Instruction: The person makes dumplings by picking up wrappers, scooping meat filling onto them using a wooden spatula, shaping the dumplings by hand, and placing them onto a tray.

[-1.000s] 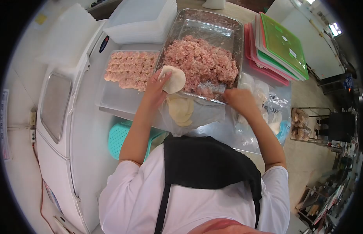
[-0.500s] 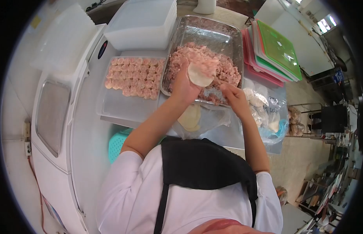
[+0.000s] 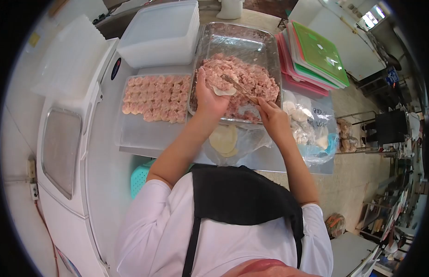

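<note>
My left hand [image 3: 210, 98] is cupped around a round pale dumpling wrapper [image 3: 225, 92] with minced meat on it, over the left part of a metal tray [image 3: 237, 40]. My right hand [image 3: 273, 117] grips a thin flat spatula [image 3: 243, 90], its tip at the meat on the wrapper. A heap of pink minced meat [image 3: 263, 83] fills much of the tray. More round wrappers [image 3: 223, 138] lie on plastic in front of the tray. To the left, filled dumplings [image 3: 155, 98] stand in close rows in a shallow white tray [image 3: 145, 134].
Stacked white plastic trays [image 3: 157, 34] stand at the back left. Coloured lids [image 3: 320, 53] are piled on the right, beyond a clear bag of white packets [image 3: 300, 113]. A turquoise basket [image 3: 140, 177] sits below the table edge at left.
The spatula has swung up from the wrapper's lower edge onto the meat. My left hand has tilted the wrapper, which now shows as a narrower strip.
</note>
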Tool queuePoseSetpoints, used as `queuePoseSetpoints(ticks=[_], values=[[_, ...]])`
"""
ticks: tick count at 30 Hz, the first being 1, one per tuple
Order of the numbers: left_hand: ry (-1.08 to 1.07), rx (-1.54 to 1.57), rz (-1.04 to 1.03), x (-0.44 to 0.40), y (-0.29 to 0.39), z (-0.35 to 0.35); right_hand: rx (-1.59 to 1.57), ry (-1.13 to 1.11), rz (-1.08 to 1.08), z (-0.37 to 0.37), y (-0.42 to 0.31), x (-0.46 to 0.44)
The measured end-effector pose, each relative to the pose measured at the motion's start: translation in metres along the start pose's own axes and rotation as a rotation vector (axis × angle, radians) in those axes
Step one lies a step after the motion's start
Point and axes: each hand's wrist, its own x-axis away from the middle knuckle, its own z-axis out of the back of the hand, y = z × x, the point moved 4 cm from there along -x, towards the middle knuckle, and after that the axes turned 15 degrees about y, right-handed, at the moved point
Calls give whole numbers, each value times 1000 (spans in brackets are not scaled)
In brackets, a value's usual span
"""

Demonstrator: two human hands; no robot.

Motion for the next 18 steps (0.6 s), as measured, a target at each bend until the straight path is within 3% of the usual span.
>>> queuePoseSetpoints(ticks=[3,6,9,12,16,18], values=[[-14,-25,3,-2,-5,10,84,15,60,-14,17,1],[-18,-11,33,-7,-1,30,255,-146,-21,-3,38,-5],[16,-37,46,-2,-5,26,127,-144,9,36,-1,-8],[-17,-70,72,13,-7,7,20,-222,114,15,-3,10],[87,-118,79,37,-7,-9,214,-265,238,58,-15,-16],[-6,-151,-14,31,-10,-13,271,-255,228,73,-29,-17]])
